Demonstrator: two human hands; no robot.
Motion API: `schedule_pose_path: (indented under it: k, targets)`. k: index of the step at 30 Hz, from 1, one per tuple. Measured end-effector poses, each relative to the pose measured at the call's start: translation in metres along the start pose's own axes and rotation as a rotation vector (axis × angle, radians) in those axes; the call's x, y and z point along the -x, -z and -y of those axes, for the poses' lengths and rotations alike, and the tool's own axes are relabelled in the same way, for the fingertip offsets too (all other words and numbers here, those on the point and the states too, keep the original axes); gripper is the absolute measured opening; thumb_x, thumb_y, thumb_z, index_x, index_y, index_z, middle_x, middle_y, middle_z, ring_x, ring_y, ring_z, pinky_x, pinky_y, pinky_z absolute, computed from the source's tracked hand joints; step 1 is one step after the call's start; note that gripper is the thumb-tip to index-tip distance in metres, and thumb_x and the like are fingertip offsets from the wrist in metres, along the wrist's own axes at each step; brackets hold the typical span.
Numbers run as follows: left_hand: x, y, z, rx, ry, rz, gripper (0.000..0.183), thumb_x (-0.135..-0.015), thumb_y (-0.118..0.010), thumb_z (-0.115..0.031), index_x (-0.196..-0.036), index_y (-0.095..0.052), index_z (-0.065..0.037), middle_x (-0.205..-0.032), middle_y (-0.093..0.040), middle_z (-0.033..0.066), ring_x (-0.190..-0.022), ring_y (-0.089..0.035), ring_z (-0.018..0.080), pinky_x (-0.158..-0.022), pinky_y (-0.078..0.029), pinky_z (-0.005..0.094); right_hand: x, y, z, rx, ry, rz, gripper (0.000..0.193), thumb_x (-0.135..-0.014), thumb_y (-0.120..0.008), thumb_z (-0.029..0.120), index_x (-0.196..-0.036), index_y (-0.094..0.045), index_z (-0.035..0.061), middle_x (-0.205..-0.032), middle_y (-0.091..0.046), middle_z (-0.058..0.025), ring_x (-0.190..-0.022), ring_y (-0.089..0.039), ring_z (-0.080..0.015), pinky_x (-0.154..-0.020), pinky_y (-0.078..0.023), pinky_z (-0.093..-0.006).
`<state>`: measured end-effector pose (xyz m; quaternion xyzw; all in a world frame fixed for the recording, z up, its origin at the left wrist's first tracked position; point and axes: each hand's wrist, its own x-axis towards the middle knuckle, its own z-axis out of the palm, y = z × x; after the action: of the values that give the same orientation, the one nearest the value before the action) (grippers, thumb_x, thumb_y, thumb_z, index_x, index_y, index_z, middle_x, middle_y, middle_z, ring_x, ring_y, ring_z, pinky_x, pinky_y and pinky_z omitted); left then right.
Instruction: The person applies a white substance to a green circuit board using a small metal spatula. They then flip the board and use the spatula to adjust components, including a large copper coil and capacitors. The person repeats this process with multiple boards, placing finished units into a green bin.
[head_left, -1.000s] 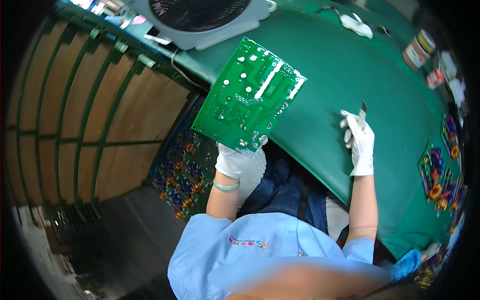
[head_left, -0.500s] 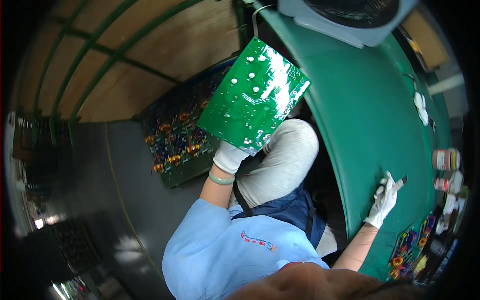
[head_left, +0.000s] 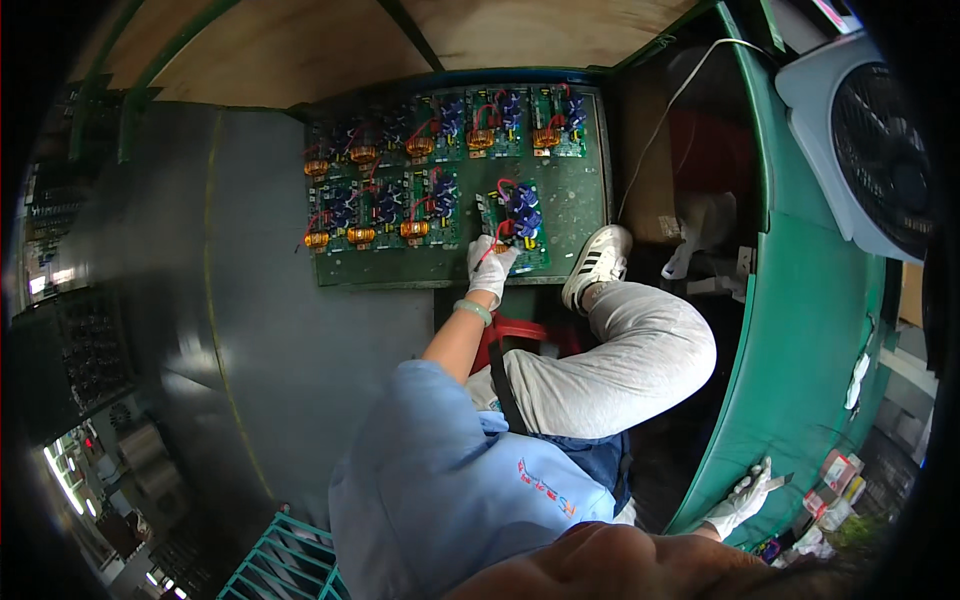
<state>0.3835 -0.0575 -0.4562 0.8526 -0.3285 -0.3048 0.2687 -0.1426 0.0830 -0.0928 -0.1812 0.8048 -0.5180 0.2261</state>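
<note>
My left hand (head_left: 492,262), in a white glove, is closed at the near edge of a circuit board (head_left: 520,212). This board lies component side up on or just above a low green platform (head_left: 385,268); I cannot tell whether it fully rests there. It carries blue parts, red wires and a copper coil partly hidden by my fingers. Over the green workbench (head_left: 800,340) at the right, my gloved right hand (head_left: 738,504) is closed around a small flat metal tool (head_left: 778,483), its tip sticking out past the fingers.
Several similar circuit boards (head_left: 430,205) lie in two rows on the platform. A fan (head_left: 870,150) stands at the bench's far end. Small containers (head_left: 835,485) sit beyond my right hand. A white cable (head_left: 668,110) hangs by the bench, and my shoe (head_left: 598,262) is against the platform's corner.
The board in my left hand has gone from raised, underside showing, down to the platform with its components up. My view has swung left; my right hand still grips the metal tool.
</note>
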Motion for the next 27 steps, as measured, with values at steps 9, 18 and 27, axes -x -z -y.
schedule_pose_path:
  k: [9,18,27]
  targets:
    - [-0.055,-0.023,0.032,-0.158,-0.128,-0.201,0.031,-0.066,-0.083,-0.018,-0.089,-0.066,-0.006,-0.098,-0.063,0.0171,-0.096,-0.060,0.0355,-0.085,-0.049,0.0436,-0.028,0.025,-0.018,-0.018,-0.018,0.025,0.029,-0.098,-0.055,0.025,-0.119,-0.061,0.0045,-0.076,-0.053,0.0051,-0.050,-0.039,-0.0003,-0.040,-0.031,-0.0150]
    - [-0.071,-0.028,0.040,0.033,-0.067,-0.228,0.024,-0.067,-0.080,-0.009,-0.086,-0.066,-0.003,-0.099,-0.061,0.0178,-0.095,-0.061,0.0350,-0.084,-0.051,0.0408,-0.043,0.045,-0.034,0.069,0.091,0.011,0.026,-0.098,-0.057,0.023,-0.118,-0.062,0.0080,-0.075,-0.051,0.0067,-0.047,-0.036,-0.0009,-0.039,-0.031,-0.0162]
    - [-0.082,-0.028,0.053,0.080,-0.021,-0.198,0.033,-0.065,-0.083,-0.013,-0.092,-0.066,-0.002,-0.098,-0.061,0.0188,-0.094,-0.061,0.0356,-0.087,-0.049,0.0416,-0.017,0.024,-0.025,0.162,0.202,-0.029,0.031,-0.098,-0.055,0.023,-0.123,-0.063,0.0064,-0.077,-0.050,0.0076,-0.053,-0.037,0.0000,-0.046,-0.028,-0.0151]
